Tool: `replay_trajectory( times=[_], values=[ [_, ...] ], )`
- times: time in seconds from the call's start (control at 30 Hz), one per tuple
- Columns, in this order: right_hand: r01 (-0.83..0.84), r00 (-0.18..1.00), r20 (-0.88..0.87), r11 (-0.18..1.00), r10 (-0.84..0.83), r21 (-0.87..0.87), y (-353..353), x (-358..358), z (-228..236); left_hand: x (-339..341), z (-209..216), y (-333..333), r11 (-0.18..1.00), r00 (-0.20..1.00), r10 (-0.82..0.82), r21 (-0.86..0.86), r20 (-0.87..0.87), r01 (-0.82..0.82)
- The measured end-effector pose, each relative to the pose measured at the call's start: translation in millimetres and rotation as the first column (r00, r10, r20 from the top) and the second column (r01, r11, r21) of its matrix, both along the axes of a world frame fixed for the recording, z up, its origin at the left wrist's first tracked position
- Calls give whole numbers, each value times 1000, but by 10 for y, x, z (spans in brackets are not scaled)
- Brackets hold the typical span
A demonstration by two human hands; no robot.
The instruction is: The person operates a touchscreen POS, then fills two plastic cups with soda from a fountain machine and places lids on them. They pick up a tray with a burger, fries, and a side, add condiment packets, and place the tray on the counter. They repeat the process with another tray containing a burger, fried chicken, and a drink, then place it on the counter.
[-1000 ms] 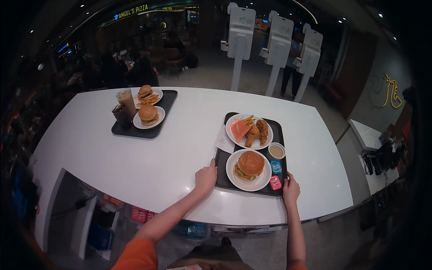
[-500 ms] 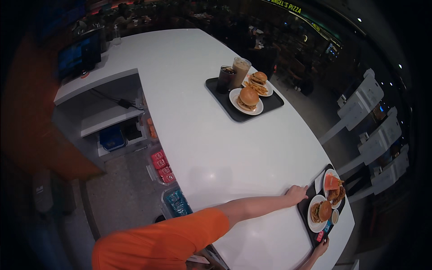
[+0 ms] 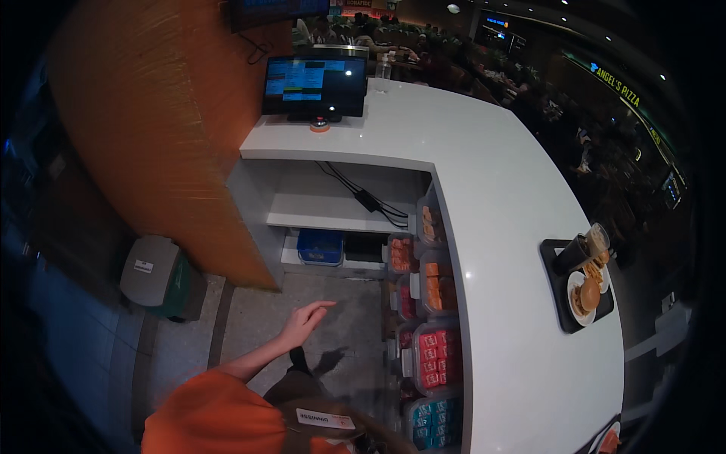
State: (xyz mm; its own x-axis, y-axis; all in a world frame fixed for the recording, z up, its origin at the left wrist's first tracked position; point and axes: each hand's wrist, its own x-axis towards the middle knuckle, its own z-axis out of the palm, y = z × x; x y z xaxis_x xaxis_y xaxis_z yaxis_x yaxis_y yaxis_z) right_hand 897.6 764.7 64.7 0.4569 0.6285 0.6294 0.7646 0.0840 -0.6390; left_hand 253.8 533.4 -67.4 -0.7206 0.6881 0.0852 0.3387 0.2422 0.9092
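Note:
My left hand (image 3: 304, 324) hangs over the floor beside the counter with nothing in it. Its fingers are loosely stretched, the index finger pointing right. Out of view is my right hand. On the white counter (image 3: 522, 303), a black tray (image 3: 558, 291) carries a dark drink (image 3: 572, 255), a tan drink (image 3: 597, 239), a burger (image 3: 587, 295) on a white plate, and another plate with fries (image 3: 594, 274) and a bun. A second tray (image 3: 594, 446) shows only a corner at the lower right edge.
Below the counter, clear bins hold orange packets (image 3: 437, 287), red packets (image 3: 440, 356) and teal packets (image 3: 435, 424). A monitor (image 3: 314, 87) stands at the counter's far left end, with a pump bottle (image 3: 383, 72) nearby. A blue container (image 3: 321, 247) sits on the lower shelf; a grey bin (image 3: 157, 272) stands left.
My view has swung left, toward the monitor and shelves. My left hand has left the nearer tray and now hangs over the floor. My right hand, then at that tray, is out of view.

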Motion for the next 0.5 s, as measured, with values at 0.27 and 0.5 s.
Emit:
replay_trajectory(
  times=[0.27,0.5],
  values=[
    [-962,-268,-368,-228,890,150,-460,-7984,-144,-1571,-1215,-3048,405,824,556,-901,105,-158],
    [-932,-362,274,-353,891,-83,-1230,-12003,834,-1233,-1837,-3342,365,321,928,-632,189,-684]
  ],
)
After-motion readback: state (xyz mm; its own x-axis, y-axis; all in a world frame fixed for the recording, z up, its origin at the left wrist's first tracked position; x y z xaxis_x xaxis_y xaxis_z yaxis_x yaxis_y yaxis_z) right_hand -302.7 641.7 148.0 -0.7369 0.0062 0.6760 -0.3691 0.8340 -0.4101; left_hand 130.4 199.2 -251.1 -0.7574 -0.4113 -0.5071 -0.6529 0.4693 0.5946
